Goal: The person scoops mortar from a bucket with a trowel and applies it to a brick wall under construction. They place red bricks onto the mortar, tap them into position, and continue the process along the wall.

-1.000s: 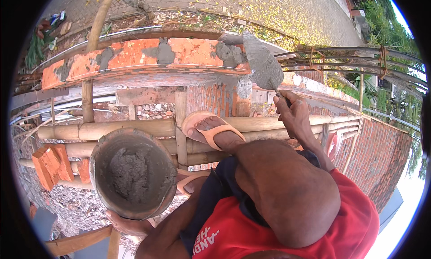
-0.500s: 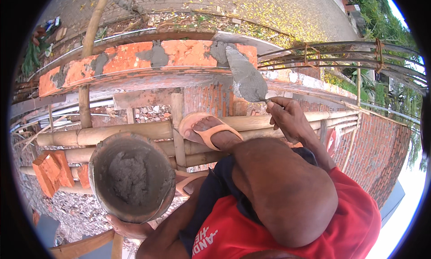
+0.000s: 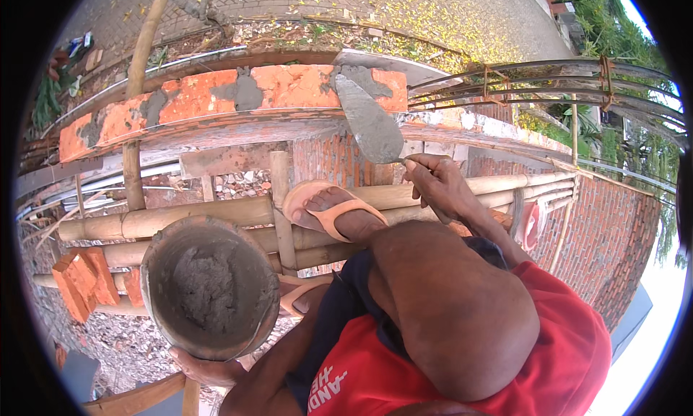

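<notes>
My right hand (image 3: 442,187) is closed around the handle of a pointing trowel (image 3: 372,124), whose blade is coated with grey mortar. The blade's tip rests at the top of the brick course (image 3: 191,98), over a patch of wet mortar (image 3: 372,84) near its right end. More mortar fills the joints between the orange bricks. At the lower left, my left hand (image 3: 208,369) holds up a round bucket (image 3: 154,290) by its underside. Inside the bucket lies a heap of wet mortar (image 3: 206,282). Part of that hand is hidden under the bucket.
Bamboo poles (image 3: 173,217) run beneath my sandalled foot (image 3: 336,210). Loose bricks (image 3: 85,280) sit on them at left. An upright pole (image 3: 144,48) crosses the wall. Tied steel bars (image 3: 534,88) jut out at right. Rubble (image 3: 130,344) covers the ground below.
The trowel and my right hand have moved left along the brick top. Mortar now shows to the right of the blade's tip. My left hand and the bucket have hardly moved.
</notes>
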{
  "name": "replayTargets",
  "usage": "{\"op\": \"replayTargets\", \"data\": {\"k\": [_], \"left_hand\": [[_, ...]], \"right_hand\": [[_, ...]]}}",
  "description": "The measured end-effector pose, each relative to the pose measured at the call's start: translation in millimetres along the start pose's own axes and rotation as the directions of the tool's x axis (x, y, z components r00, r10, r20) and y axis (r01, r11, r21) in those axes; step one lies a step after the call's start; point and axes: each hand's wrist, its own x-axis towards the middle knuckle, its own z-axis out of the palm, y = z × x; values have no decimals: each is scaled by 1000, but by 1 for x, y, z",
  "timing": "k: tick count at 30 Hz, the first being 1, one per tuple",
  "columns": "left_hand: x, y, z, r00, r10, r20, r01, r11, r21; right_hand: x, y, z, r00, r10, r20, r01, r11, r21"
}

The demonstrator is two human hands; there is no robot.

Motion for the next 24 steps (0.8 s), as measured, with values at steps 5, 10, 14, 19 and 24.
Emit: {"op": "replayTargets", "data": {"k": [5, 10, 14, 19, 24], "left_hand": [[5, -4, -1, 1000, 7, 18, -6, 1000, -31], [2, 5, 4, 987, -154, -54, 142, 973, -183], [-3, 7, 2, 998, -13, -57, 13, 1000, 11], [-4, -9, 2, 997, 8, -73, -7, 1000, 14], [-7, -12, 1, 994, 77, -78, -76, 997, 15]], "right_hand": [[-6, 17, -13, 991, -75, -110, 53, 981, -187], [-16, 26, -28, 993, 3, -122, -2, 1000, 7], [-4, 12, -23, 999, 33, -14, -30, 984, 176], [8, 5, -13, 1000, -8, 23, 8, 1000, -10], [-6, 36, -26, 969, -153, -193, 109, 969, -221]]}}
